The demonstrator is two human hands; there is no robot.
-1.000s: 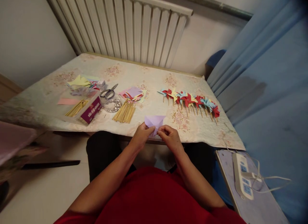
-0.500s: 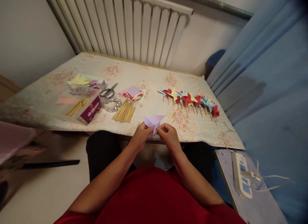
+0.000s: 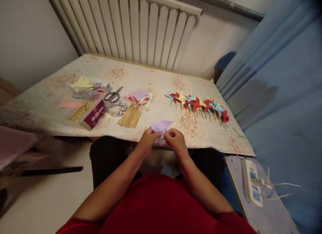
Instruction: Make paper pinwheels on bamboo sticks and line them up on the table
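Between my hands, above the table's front edge, is a purple paper pinwheel (image 3: 161,125), its sheet partly folded in. My left hand (image 3: 148,139) grips its left side, thumb on top near the centre. My right hand (image 3: 175,139) is closed in a pinch at the paper's right edge; whether something small sits in the fingertips is hidden. Beyond them lie a bundle of thin wooden sticks (image 3: 130,116) and a pile of coloured paper squares (image 3: 139,97). Finished pinwheels on sticks (image 3: 196,104) form a row to the right.
Scissors (image 3: 113,95) lie by a round clear tray of small shiny pieces (image 3: 117,107). Left of these stands a plastic box (image 3: 94,116) near more sticks and cut papers (image 3: 83,83). A power strip (image 3: 252,183) with cords rests on a side stand at right.
My right hand has shifted very slightly at the paper's edge. Both hands otherwise keep nearly the same pose around the purple pinwheel.
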